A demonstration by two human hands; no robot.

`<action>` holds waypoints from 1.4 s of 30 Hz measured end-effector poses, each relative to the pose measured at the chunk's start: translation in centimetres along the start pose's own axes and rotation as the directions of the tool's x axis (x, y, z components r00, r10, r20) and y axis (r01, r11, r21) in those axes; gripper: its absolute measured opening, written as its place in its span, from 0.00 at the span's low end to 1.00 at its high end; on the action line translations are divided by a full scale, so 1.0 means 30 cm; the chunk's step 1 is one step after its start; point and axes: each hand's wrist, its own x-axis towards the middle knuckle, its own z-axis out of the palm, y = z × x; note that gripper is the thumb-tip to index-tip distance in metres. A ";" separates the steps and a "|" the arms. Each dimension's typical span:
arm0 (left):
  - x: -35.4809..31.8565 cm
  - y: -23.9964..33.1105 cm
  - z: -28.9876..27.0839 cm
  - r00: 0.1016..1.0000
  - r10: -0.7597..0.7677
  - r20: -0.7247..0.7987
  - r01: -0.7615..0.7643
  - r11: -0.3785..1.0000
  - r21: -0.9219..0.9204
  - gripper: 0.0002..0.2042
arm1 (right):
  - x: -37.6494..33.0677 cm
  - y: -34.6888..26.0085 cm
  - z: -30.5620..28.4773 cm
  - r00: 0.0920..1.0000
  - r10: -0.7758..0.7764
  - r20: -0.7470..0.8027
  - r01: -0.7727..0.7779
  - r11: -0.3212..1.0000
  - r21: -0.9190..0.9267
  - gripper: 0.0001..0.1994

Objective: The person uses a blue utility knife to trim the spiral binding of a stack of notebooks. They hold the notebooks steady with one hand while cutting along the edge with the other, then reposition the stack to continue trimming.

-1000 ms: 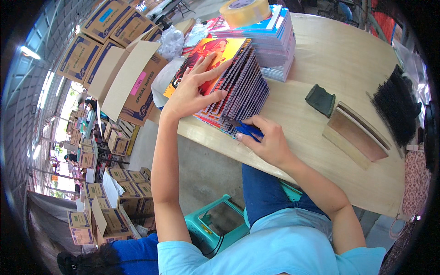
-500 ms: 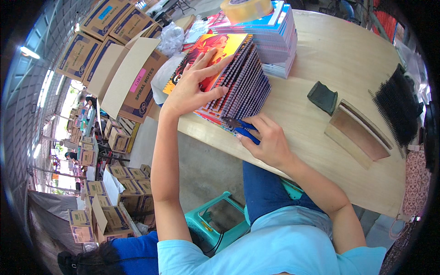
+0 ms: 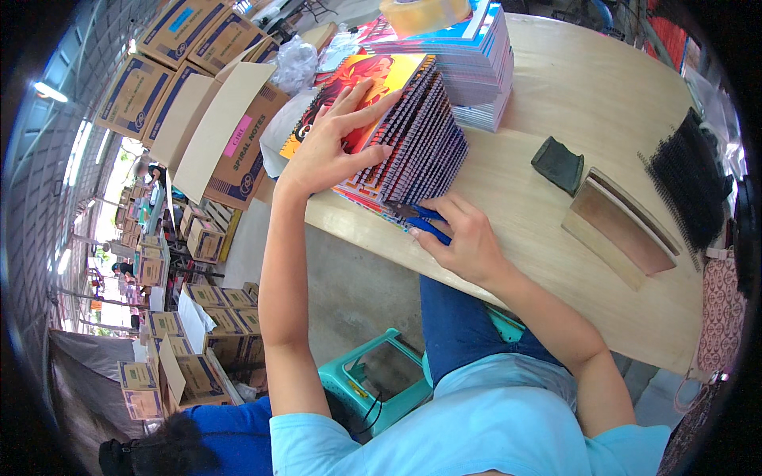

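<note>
A tall stack of spiral notebooks [image 3: 425, 147] stands near the table's left edge, its coil bindings facing right and toward me. The top notebook has a yellow and red illustrated cover [image 3: 399, 70]. My left hand [image 3: 337, 147] lies on that cover with fingers spread, the thumb reaching over the coil side. In my right hand [image 3: 468, 242] are blue-handled pliers [image 3: 429, 228], the fingers wrapped round the handles. Their dark jaws are at the coil ends low on the stack's near corner; whether they grip a wire is too small to tell.
Behind stands a second stack of books [image 3: 484, 71] topped by a tape roll [image 3: 425, 14]. To the right lie a black block [image 3: 558, 165], a brown holder [image 3: 623, 222] and a pile of black coils [image 3: 689, 186]. Left are an opened carton [image 3: 234, 135], a teal stool [image 3: 373, 373] and a person in blue [image 3: 230, 440].
Both hands keep nearly the same places on the stack and the pliers. The view has shifted very slightly.
</note>
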 end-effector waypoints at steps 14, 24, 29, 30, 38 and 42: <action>0.004 -0.001 0.000 1.000 -0.005 0.000 0.005 1.000 -0.001 0.35 | -0.013 0.030 0.003 0.964 -0.240 -0.114 0.222 0.964 -0.149 0.18; 0.009 -0.007 0.008 1.000 0.001 -0.011 -0.001 1.000 -0.014 0.35 | -0.026 0.049 0.027 0.996 0.023 -0.089 -0.005 0.980 0.197 0.19; 0.005 -0.005 0.005 1.000 0.001 -0.010 -0.001 1.000 -0.007 0.35 | -0.033 0.027 0.003 0.951 -0.283 -0.120 0.238 0.925 -0.297 0.19; 0.005 -0.007 0.007 1.000 0.002 -0.011 -0.002 1.000 -0.008 0.35 | -0.032 0.024 0.005 0.947 -0.301 -0.116 0.250 0.912 -0.325 0.18; -0.039 -0.022 0.005 0.999 -0.011 -0.036 0.011 1.000 0.000 0.35 | -0.008 0.094 0.025 0.814 0.381 0.438 -0.572 0.658 0.489 0.18; -0.005 -0.063 0.044 0.996 0.043 -0.077 -0.039 0.998 0.054 0.34 | -0.046 0.057 0.039 1.000 0.021 -0.010 -0.020 0.993 0.115 0.21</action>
